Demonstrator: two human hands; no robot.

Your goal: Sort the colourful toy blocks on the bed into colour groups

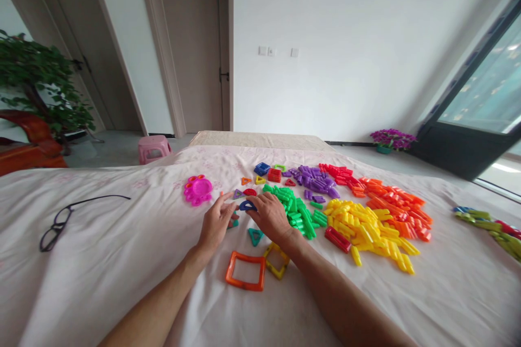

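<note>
Well left of the green block pile (pixel 299 212) lie black-framed eyeglasses (pixel 61 217). Nearer it, the left hand (pixel 215 223) curves beside a teal piece (pixel 234 223); its grip cannot be told. Just left of the pile, the right hand (pixel 270 214) pinches a blue tile (pixel 246 206).

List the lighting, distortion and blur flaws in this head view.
Head view: bright daylight shows through the glass panel at right; the door frame left of centre leans, likely wide-angle distortion; the green pieces near the right edge look soft.

Daylight from right, soft shadows; wide-angle edge stretching
</note>
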